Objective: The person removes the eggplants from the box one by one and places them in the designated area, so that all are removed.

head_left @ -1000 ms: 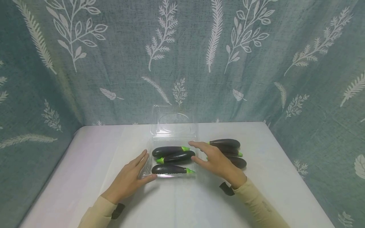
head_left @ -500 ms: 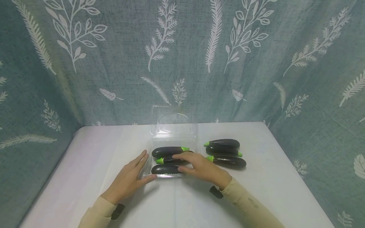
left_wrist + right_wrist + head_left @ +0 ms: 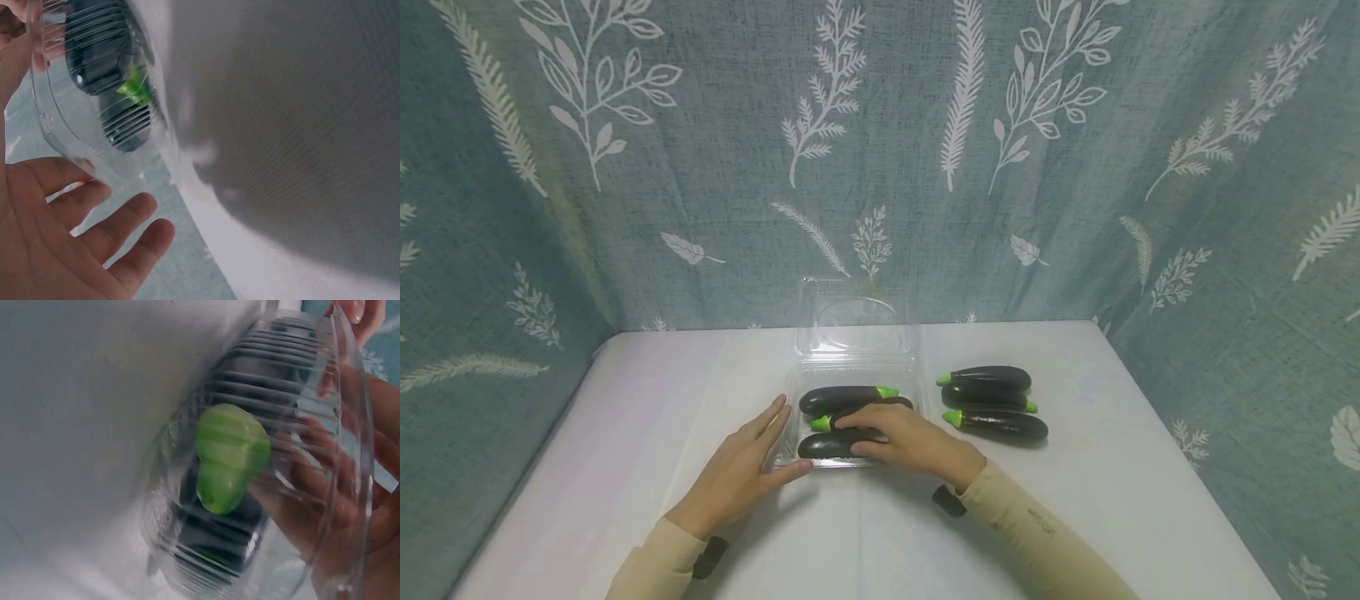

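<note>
A clear plastic clamshell box (image 3: 859, 362) lies with its lid raised at the back and three small dark eggplants in its tray. My left hand (image 3: 733, 471) rests along the box's left side, fingers straight, thumb at the front left corner. Inside the tray, my right hand (image 3: 910, 442) grips the front eggplant (image 3: 827, 447), thumb on the near side and fingers on the far side. Its green cap (image 3: 231, 453) shows through the ribbed wall in the right wrist view. The back eggplant (image 3: 838, 401) lies sideways; the middle one (image 3: 822, 423) is partly hidden by the right hand.
To the right of the box, three more eggplants (image 3: 1000, 427) lie on the white tablecloth (image 3: 1075, 500). A grey-green curtain (image 3: 730, 167) with white leaf prints stands behind the table and along both sides.
My right hand has moved left and toward the front, from the tray's right edge onto the front eggplant. The left hand and box have stayed put.
</note>
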Available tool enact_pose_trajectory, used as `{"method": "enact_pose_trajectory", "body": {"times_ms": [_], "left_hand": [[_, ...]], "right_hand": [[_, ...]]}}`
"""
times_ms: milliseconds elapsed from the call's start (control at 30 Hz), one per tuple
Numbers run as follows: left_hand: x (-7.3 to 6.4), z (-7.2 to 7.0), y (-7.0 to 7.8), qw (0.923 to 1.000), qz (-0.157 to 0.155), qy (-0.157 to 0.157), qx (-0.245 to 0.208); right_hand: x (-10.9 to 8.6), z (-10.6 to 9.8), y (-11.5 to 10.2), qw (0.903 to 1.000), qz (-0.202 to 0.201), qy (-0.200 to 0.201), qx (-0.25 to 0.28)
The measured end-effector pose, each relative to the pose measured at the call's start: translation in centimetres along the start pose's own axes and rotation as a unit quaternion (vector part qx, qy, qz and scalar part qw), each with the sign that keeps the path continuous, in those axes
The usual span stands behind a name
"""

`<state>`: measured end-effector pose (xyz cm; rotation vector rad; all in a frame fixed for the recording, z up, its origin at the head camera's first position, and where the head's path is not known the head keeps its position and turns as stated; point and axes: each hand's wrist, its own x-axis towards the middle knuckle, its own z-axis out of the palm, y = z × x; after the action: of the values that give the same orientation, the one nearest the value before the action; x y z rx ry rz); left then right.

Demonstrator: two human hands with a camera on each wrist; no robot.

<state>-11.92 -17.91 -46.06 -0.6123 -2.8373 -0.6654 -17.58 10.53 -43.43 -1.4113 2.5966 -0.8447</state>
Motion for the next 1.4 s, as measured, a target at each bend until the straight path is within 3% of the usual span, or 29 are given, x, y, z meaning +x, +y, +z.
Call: {"method": "enact_pose_trajectory", "body": {"times_ms": [600,1400], "left_hand": [[0.1,0.1,0.0,1.0,0.003,-0.001,-0.006],[0.1,0.1,-0.1,0.9999,-0.007,-0.008,-0.003]], "right_hand": [[1.2,1.2,0.5,0.9986,0.029,-0.039,-0.023],[1.4,1.0,0.4,0.999,0.032,-0.029,-0.009]]}}
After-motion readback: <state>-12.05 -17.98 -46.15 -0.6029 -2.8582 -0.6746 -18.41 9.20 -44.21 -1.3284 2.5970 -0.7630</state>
